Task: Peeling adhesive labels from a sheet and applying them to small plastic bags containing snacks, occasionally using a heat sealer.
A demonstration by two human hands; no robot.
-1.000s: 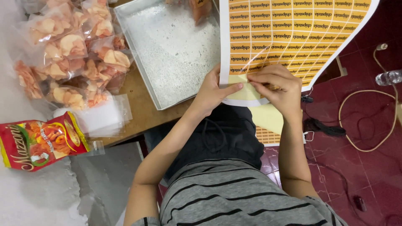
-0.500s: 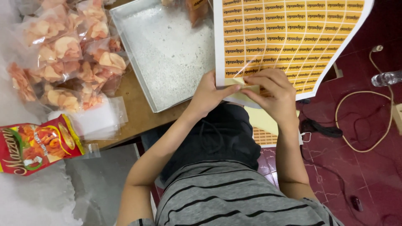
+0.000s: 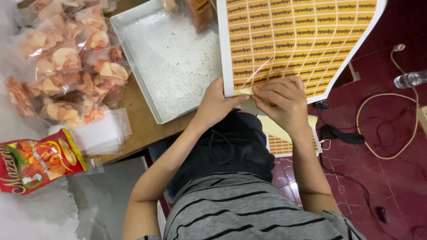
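A large sheet of small orange stickers [image 3: 298,40] hangs over the table edge in front of me. My left hand [image 3: 214,104] pinches the sheet's lower left corner between thumb and fingers. My right hand [image 3: 282,104] is closed on the sheet's bottom edge right beside it, its fingertips picking at a sticker near the corner. Whether a sticker has come free under the fingers I cannot tell. A pale yellow backing sheet [image 3: 280,131] lies on my lap below the hands.
A metal tray [image 3: 133,71] with white grains stands left of the sheet. Several clear bags of orange crackers [image 3: 66,66] pile at the far left, with empty clear bags [image 3: 104,131] and a red snack packet [image 3: 38,162]. A cable [image 3: 387,129] and bottle [image 3: 410,79] lie on the red floor.
The sticker sheet and both hands have shifted a little left. My right hand moved in toward the left thumb at the sheet's corner.
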